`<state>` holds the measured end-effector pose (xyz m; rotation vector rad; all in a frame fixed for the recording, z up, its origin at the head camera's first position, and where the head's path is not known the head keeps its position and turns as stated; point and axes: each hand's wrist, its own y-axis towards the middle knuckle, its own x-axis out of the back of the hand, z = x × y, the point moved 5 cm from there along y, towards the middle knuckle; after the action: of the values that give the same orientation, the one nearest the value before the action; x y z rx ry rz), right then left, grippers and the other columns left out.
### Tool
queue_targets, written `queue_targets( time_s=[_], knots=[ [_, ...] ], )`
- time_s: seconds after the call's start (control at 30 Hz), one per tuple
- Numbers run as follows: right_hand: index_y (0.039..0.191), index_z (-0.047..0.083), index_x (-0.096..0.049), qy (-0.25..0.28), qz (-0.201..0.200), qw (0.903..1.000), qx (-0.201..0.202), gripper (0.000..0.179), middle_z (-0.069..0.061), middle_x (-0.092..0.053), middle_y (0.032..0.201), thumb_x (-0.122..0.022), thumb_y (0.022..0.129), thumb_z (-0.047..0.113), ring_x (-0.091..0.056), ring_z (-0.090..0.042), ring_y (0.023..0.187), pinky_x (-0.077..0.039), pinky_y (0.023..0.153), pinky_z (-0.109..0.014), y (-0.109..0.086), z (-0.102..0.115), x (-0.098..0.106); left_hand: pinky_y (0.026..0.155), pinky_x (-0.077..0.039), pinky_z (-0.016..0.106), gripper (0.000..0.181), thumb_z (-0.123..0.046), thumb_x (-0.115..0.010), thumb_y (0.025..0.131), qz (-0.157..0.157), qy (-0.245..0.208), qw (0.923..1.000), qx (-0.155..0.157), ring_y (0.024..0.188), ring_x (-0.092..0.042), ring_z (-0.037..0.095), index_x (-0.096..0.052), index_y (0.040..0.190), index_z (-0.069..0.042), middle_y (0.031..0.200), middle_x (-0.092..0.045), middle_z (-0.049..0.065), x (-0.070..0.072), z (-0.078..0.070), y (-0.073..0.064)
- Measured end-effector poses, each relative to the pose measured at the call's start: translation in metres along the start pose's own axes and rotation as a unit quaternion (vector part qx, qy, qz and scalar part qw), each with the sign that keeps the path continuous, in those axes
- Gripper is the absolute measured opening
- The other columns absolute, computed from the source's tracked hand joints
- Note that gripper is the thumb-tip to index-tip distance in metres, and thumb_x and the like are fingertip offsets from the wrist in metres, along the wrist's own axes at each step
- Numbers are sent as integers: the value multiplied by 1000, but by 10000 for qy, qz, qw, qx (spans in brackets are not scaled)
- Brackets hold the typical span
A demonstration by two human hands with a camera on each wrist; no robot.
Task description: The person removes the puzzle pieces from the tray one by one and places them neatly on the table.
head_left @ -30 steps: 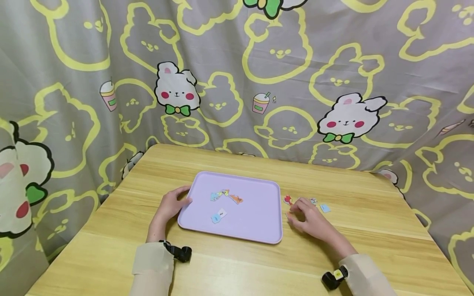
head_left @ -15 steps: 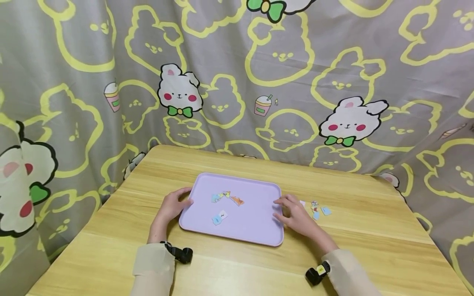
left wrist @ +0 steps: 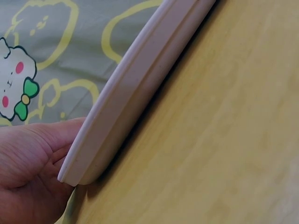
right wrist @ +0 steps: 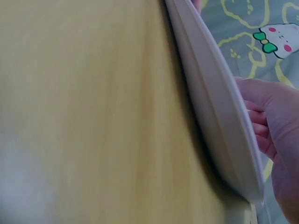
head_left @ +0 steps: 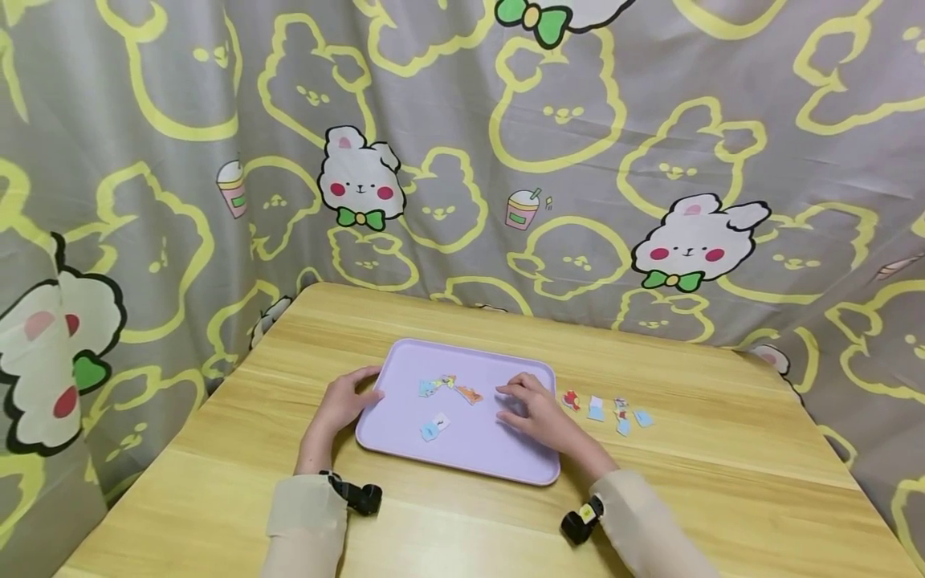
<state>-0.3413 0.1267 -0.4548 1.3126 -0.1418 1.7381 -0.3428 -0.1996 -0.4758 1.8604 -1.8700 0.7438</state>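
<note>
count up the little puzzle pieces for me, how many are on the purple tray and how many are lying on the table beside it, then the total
Pieces on the purple tray: 3, namely a light blue and yellow one, an orange one, a blue and white one.
Pieces on the table, to the right of the tray: 4, namely a red one, a pale one, a mixed one, a blue one.
Total: 7 visible; any under the right hand would be hidden.
</note>
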Motion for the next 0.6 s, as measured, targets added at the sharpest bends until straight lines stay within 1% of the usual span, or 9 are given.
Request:
queue_targets(
  time_s=[0.1,0.2,0.43,0.6],
  knots=[
    [118,0,-68,55,135,9999,-73,40,-9,-59,109,-76,84,18,-54,-18,100,-51,85,-33,7,3,-6,117,-31,56,50,-15,-61,96,-2,21,10000,4,143,-35,42,-49,143,-9,151,-44,21,0,0,1],
    [118,0,-68,50,250,9996,-86,39,-8,-59,109,-75,85,19,-52,-17,98,-49,84,-33,12,5,-12,118,-31,56,49,-15,-61,96,-8,-6,10000,42,144,-34,42,-49,144,-10,151,-44,20,0,0,1],
    [116,0,-69,-53,256,9997,-14,35,-8,-59,106,-74,86,17,-51,-18,96,-47,82,-33,24,8,-22,119,-29,56,49,-15,-62,96,-17,-63,9999,84,144,-34,42,-50,143,-10,152,-43,20,0,-1,0],
    [114,2,-70,-167,362,9992,-91,31,-6,-58,104,-72,88,18,-50,-18,97,-47,84,-34,30,9,-29,119,-28,56,50,-16,-62,96,-30,-95,9999,96,145,-33,41,-50,143,-11,152,-43,19,0,0,0]
  ],
)
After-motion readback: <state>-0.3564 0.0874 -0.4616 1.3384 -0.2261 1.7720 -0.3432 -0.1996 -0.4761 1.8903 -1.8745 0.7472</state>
